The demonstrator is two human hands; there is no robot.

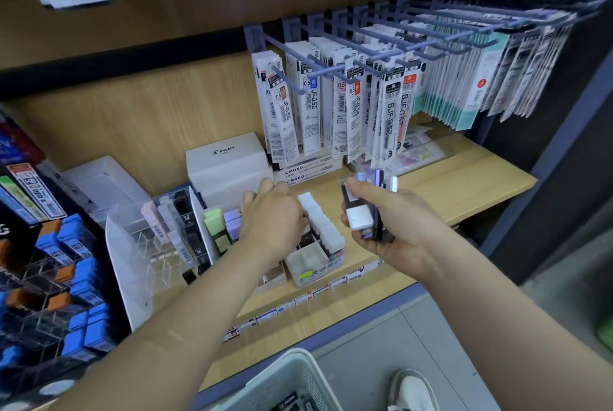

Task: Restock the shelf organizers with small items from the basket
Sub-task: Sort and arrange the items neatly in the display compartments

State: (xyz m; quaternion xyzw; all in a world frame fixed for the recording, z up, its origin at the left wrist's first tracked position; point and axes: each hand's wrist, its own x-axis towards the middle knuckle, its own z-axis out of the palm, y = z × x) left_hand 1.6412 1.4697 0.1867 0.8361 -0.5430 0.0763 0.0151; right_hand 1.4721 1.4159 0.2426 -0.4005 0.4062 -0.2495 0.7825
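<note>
My right hand (398,228) grips a bundle of small lead-refill cases (368,208), dark and purple with white caps, held above the wooden shelf (464,185). My left hand (272,218) reaches down into a small compartmented organizer (315,258) that holds a row of white-capped cases (320,218); its fingertips are hidden behind the hand. Green and purple cases (220,228) stand just left of that hand. A white basket (288,384) sits below at the bottom edge, with a few dark items inside.
A clear acrylic organizer (156,238) with pink and black cases stands left. A white Pilot box (229,165) and Mono boxes (308,172) sit behind. Refill packs (365,102) hang on hooks above the shelf. A blue-case display (66,278) fills the far left. My shoe (411,390) is on the floor.
</note>
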